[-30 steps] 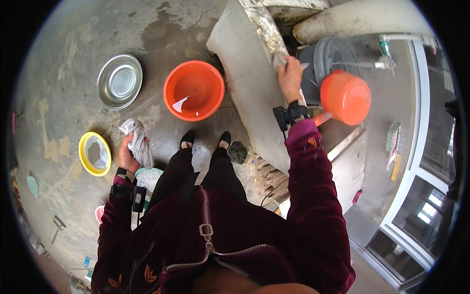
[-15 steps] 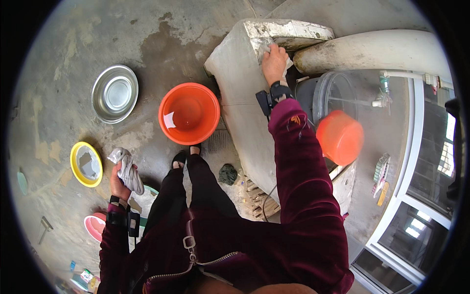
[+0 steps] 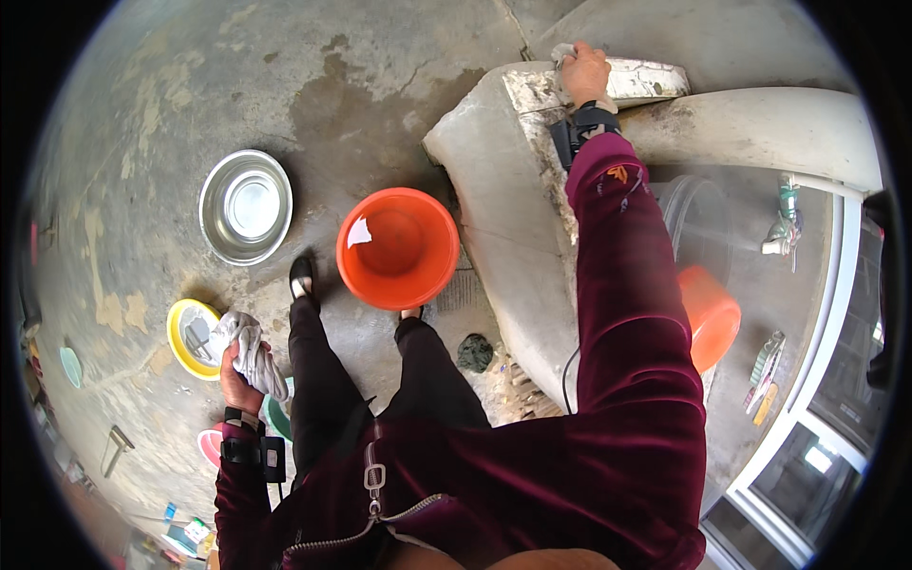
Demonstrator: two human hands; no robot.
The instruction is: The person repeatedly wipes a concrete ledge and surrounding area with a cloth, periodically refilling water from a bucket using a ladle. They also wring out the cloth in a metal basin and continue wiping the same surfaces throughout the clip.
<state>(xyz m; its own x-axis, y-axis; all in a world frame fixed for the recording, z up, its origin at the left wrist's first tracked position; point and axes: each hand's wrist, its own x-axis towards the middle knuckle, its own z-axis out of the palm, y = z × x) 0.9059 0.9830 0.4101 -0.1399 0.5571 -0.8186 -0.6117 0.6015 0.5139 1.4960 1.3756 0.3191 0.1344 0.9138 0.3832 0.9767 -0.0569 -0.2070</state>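
Note:
My left hand (image 3: 239, 388) is closed round a bunched grey-white cloth (image 3: 251, 355), held low at my left above the floor. At the far right, my right hand (image 3: 587, 74) grips a small crumpled pale rag (image 3: 563, 52) on the far rim of a worn concrete slab (image 3: 513, 161), whose top edge is chipped and stained. An orange basin (image 3: 397, 249) stands beside the slab in front of my feet, with a white patch on its inner wall. Left of it rests a metal basin (image 3: 247, 207).
A thick pale pipe (image 3: 760, 128) runs right from the slab. Below it sit a clear tub (image 3: 698, 214) and an orange bucket (image 3: 710, 316). A yellow-rimmed basin (image 3: 176, 328) is near my left hand. A dark crumpled lump (image 3: 475, 352) lies by my right leg.
My right hand has moved farther along the slab's edge with the rag. One of my feet has stepped out to the left of the orange basin. My left hand still holds its cloth.

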